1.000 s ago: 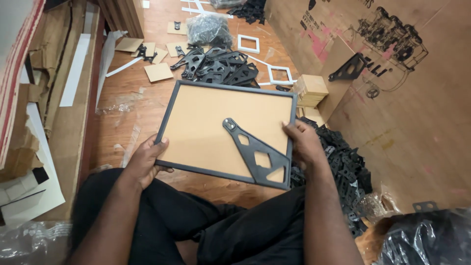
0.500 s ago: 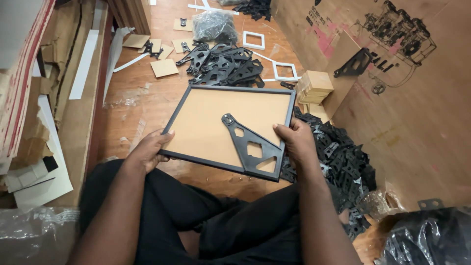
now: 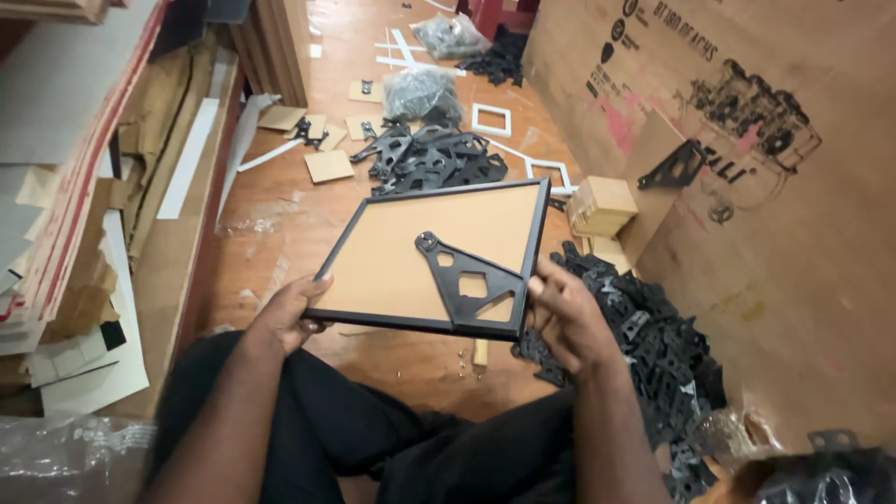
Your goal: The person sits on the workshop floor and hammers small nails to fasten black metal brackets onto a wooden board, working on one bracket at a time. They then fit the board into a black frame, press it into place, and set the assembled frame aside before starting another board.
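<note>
Head view: both hands, left hand (image 3: pixel 289 317) and right hand (image 3: pixel 569 322), now hold the picture frame (image 3: pixel 411 252) lifted higher off the lap, grip clenched on its lower corners, black stand (image 3: pixel 467 285) facing up.

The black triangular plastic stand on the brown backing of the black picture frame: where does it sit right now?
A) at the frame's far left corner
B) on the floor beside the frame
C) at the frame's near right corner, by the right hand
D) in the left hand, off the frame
C: the black triangular plastic stand lies on the black picture frame's brown backing at its near right corner, next to the right hand, while the left hand holds the opposite edge.
</note>
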